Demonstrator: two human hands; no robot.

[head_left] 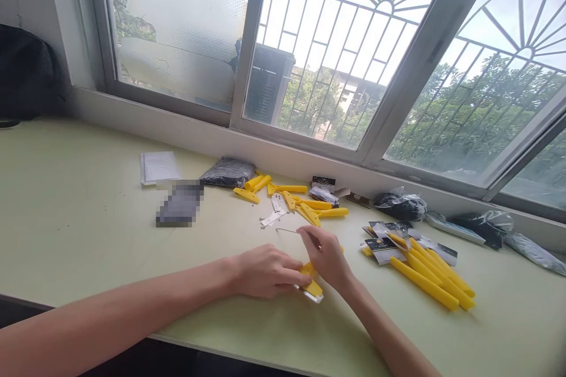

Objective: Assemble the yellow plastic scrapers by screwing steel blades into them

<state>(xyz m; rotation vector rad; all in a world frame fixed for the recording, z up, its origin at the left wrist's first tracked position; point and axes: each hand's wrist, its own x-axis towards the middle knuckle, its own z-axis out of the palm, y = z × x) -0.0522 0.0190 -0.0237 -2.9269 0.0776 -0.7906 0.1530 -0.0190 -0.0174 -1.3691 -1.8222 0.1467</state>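
My left hand point(267, 271) is closed on the head of a yellow scraper point(313, 288), holding it down near the table's front edge. A pale blade edge shows along the scraper's near side, while its handle is mostly hidden behind my right hand. Pinched in the fingers of my right hand point(326, 256) is a thin L-shaped hex key point(287, 230), its bent end pointing left above the table. Just beyond it lie metal blades point(275, 218) with small screws around them. Several more yellow scrapers point(309, 212) are grouped behind the blades.
To the right, several yellow scrapers point(431, 274) lie piled with black printed cards point(384, 250). A black plastic-wrapped packet point(227, 171), a white padded envelope point(159, 166) and a blurred dark object point(180, 204) are at the left. Bagged items point(400, 205) line the wall under the window.
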